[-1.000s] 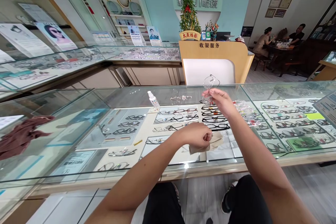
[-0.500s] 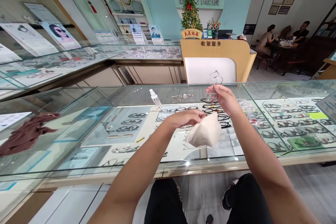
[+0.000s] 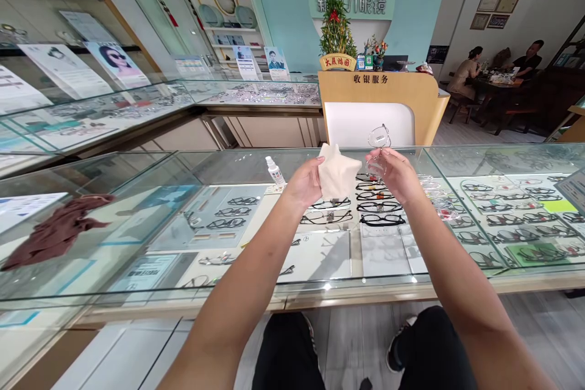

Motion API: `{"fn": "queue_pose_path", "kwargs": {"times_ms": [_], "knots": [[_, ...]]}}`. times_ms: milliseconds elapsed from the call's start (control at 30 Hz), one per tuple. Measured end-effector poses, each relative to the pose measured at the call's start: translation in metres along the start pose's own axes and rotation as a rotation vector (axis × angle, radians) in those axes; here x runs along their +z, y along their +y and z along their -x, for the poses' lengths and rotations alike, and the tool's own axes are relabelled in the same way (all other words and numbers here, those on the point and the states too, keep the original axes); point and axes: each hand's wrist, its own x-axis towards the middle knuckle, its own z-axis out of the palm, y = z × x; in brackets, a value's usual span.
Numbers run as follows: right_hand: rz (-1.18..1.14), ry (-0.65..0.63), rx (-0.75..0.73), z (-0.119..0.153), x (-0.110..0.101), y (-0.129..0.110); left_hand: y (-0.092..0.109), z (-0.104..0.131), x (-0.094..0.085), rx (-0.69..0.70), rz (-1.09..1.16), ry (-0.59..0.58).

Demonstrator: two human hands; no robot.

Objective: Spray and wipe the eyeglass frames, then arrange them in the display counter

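Over the glass display case, my left hand (image 3: 306,183) is closed on a cream-coloured cloth (image 3: 339,174), which stands out from the fingers toward the right. My right hand (image 3: 398,173) pinches a pair of thin-framed eyeglasses (image 3: 379,137) near the middle, so that they are held on end with one round lens above the fingers and the other below. A small gap separates the cloth from the eyeglasses. Left of my left hand, a white spray bottle (image 3: 275,171) stands on the glass top.
Rows of eyeglasses (image 3: 382,219) lie inside the glass case. A brown cloth (image 3: 59,228) rests at the left. Beyond the case is a wooden cashier counter (image 3: 429,100) with a plant (image 3: 337,30). Two people sit at a table (image 3: 496,86) at the far right.
My left hand has raised the cream cloth up and to the left, and the cloth has changed shape. My right hand with the eyeglasses has shifted slightly right in view.
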Motion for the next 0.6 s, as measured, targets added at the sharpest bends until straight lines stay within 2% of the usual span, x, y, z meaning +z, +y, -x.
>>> {"fn": "queue_pose_path", "kwargs": {"times_ms": [100, 333, 600], "knots": [[-0.084, -0.036, 0.041, 0.001, 0.003, 0.001, -0.006, 0.0, 0.001, 0.001, 0.052, 0.027], [-0.224, -0.106, 0.058, 0.003, 0.004, 0.0, -0.016, 0.002, 0.002, -0.054, 0.082, -0.024], [-0.121, -0.071, 0.032, 0.003, 0.007, 0.0, -0.016, 0.005, 0.009, -0.077, 0.017, -0.078]]}}
